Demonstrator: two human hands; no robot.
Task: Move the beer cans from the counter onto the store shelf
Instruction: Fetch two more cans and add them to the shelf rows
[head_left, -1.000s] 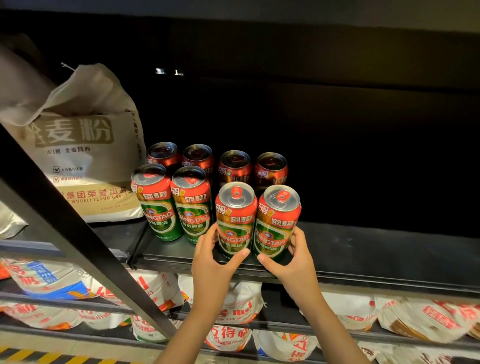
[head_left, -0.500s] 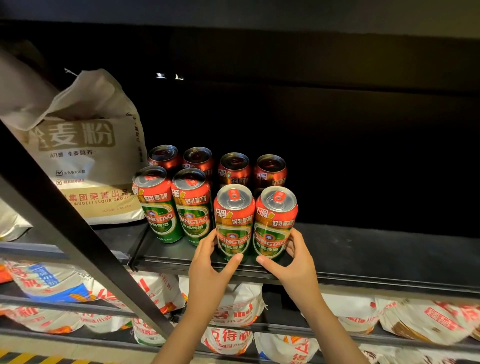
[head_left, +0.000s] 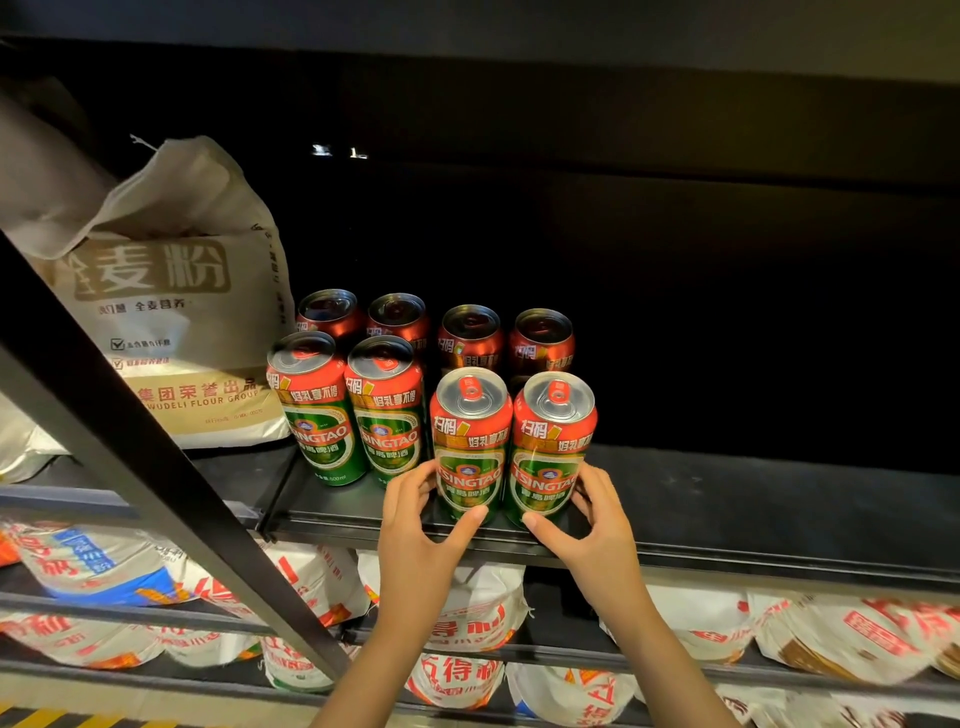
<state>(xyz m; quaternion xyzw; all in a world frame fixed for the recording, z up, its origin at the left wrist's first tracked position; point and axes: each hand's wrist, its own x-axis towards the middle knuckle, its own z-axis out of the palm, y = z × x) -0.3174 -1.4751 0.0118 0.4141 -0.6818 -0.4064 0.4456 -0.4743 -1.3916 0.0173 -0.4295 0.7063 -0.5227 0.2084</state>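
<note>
both front cans pushed slightly deeper on shelf (head_left: 727, 525). left hand (head_left: 415, 540) grip closed around left can (head_left: 470, 441); right hand (head_left: 597, 535) grip around right can (head_left: 553, 441).

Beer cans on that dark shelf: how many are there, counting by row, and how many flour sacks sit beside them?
Back-row cans: 4
Front-row cans: 4, two of them held by the left hand and right hand
Flour sack: 1
Total: 9

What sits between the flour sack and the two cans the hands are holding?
Two upright Tsingtao cans stand between the flour sack and the held pair, shown in the head view.
</note>
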